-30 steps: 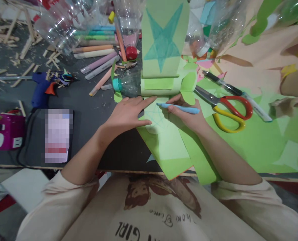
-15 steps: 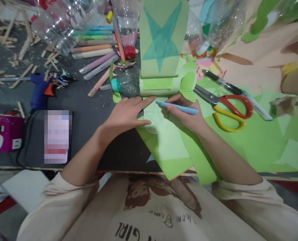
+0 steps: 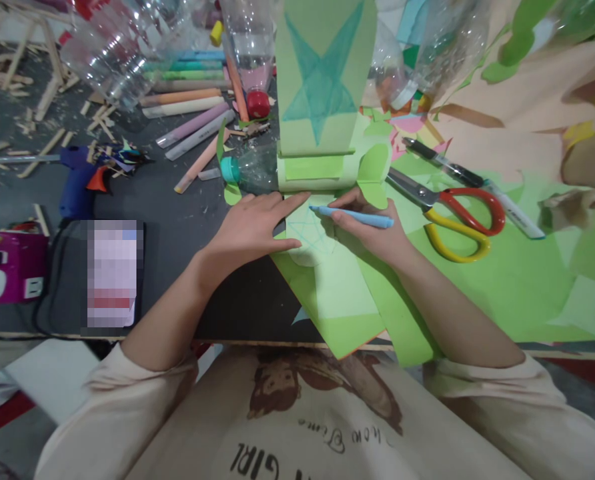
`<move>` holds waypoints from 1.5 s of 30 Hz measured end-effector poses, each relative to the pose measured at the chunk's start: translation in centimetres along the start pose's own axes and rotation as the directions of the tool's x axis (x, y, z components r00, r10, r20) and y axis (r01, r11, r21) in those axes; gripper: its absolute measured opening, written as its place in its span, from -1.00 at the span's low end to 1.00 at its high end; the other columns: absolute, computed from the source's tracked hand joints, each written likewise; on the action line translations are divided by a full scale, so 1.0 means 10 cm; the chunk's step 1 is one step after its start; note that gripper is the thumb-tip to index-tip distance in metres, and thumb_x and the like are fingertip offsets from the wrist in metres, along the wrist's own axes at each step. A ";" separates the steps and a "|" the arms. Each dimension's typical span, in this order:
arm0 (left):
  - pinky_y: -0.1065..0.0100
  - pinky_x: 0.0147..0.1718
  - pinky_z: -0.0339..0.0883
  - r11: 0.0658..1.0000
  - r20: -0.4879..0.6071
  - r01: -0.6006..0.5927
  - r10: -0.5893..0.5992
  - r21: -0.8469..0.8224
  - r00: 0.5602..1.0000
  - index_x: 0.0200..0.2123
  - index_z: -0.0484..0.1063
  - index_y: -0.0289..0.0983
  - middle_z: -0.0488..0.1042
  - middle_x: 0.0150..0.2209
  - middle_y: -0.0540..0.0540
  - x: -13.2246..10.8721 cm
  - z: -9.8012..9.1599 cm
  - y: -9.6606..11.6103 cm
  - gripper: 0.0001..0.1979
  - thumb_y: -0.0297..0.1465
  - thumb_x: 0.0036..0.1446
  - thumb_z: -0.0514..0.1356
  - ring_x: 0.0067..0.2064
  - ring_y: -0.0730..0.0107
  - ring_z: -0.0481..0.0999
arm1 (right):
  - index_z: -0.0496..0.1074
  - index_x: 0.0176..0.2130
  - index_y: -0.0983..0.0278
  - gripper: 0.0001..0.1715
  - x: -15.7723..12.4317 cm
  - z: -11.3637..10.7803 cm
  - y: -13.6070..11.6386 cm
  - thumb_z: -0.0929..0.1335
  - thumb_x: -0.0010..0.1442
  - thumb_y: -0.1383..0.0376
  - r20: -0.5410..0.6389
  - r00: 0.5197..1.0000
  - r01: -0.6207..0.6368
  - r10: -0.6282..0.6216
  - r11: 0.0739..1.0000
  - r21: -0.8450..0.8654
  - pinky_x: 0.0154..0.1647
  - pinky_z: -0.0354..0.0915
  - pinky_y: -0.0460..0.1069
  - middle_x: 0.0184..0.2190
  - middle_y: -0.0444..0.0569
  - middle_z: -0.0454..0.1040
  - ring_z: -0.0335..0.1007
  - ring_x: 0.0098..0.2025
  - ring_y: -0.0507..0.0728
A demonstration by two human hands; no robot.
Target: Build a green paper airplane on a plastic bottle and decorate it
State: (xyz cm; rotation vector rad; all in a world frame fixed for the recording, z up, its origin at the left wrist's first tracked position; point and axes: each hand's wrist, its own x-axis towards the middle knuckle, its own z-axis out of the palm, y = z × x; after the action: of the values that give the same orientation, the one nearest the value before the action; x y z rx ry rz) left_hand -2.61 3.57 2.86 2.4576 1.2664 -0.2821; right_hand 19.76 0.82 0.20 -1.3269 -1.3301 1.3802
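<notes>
My right hand (image 3: 370,220) grips a light blue marker (image 3: 362,217), its tip at the top of a faint blue star outline (image 3: 310,230) on pale green paper (image 3: 345,287). With fingers spread, my left hand (image 3: 255,227) lies flat at the paper's left edge, thumb and forefinger on either side of the drawing's left part. Just beyond both hands lies a clear plastic bottle (image 3: 260,167) with a teal cap, wrapped in light green paper. From the wrap rises a green panel (image 3: 342,130) bearing a teal star (image 3: 321,77).
Scissors (image 3: 427,197) with red and yellow handles and two markers (image 3: 515,210) lie right of my right hand. To the left are a phone (image 3: 112,273), a blue glue gun (image 3: 77,180) and a purple box (image 3: 12,267). Several markers (image 3: 190,100) and clear bottles (image 3: 122,53) stand behind.
The marker tip has shifted very slightly down and left near the star's top point. My left hand stays in place.
</notes>
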 end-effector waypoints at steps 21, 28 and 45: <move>0.27 -0.06 0.20 1.000 -0.010 -0.010 0.010 0.007 1.000 0.39 0.01 -0.10 0.45 0.10 -0.14 0.01 0.00 0.00 -0.23 0.07 0.22 0.08 0.09 0.04 0.44 | 0.49 -0.43 0.24 -0.73 0.00 -0.01 -0.04 0.49 0.03 0.10 0.102 0.995 0.018 -0.008 0.996 -0.092 -0.37 0.34 0.02 -0.49 -0.09 0.50 0.41 -0.39 0.10; 0.26 -0.05 0.20 1.000 -0.011 -0.004 0.004 0.000 1.000 0.39 -0.01 -0.07 0.46 0.09 -0.14 0.00 -0.01 0.01 -0.22 0.04 0.21 0.14 0.09 0.03 0.44 | 0.49 -0.37 0.23 -0.70 -0.01 0.00 -0.01 0.49 0.06 0.06 0.045 0.999 0.026 -0.023 0.998 -0.062 -0.31 0.38 0.03 -0.43 -0.08 0.52 0.45 -0.34 0.11; 0.25 -0.05 0.20 1.000 -0.025 -0.013 0.013 -0.012 1.000 0.38 0.03 -0.11 0.46 0.09 -0.16 0.00 0.01 -0.01 -0.24 0.08 0.23 0.06 0.08 0.03 0.44 | 0.50 -0.38 0.23 -0.69 -0.02 -0.01 -0.04 0.47 0.08 0.04 0.157 0.988 0.024 -0.007 0.994 -0.106 -0.39 0.31 0.01 -0.48 -0.10 0.49 0.39 -0.41 0.09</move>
State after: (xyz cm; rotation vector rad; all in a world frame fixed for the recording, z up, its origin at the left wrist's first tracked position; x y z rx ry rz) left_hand -2.70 3.57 2.79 2.4651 1.2583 -0.2400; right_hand 19.80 0.72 0.59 -1.2975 -1.5349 1.4438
